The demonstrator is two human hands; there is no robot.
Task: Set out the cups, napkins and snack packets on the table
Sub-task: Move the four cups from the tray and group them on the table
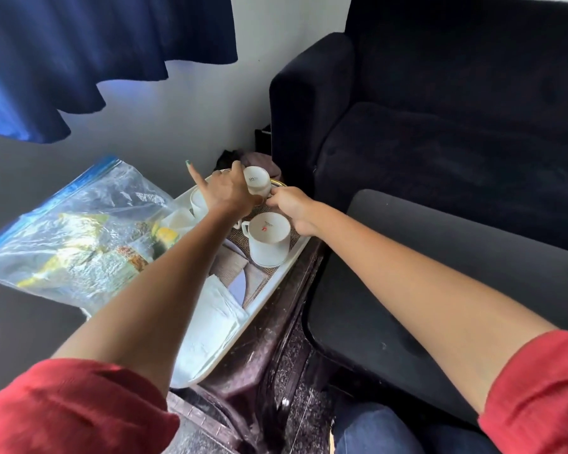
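Cups sit upside down on a white tray (277, 283) that rests on a dark table, and one of them, a small white cup (257, 183) at the far end of the tray, is gripped by the left hand (230, 191), whose thumb and fingers curl round its side while the forefinger sticks straight out, away from the cup. The right hand (291, 208) is beside it with its fingers bunched together at the lower edge of that same cup, though I cannot tell whether they pinch the cup itself or something just under it. A larger white cup (269, 239) with a handle stands upside down on the tray just nearer than the two hands, a red mark on its base. Another white cup (198, 199) is partly hidden behind the left wrist. White napkins (210, 322) lie folded at the near end of the tray, next to a woven patterned mat (240, 270). Left of the tray a clear zip bag (79, 231) with a blue seal lies on the table, holding yellow and green snack packets (112, 247). Both forearms come out of rolled red sleeves (73, 411). A dark sofa (440, 126) stands beyond the tray, to the right.
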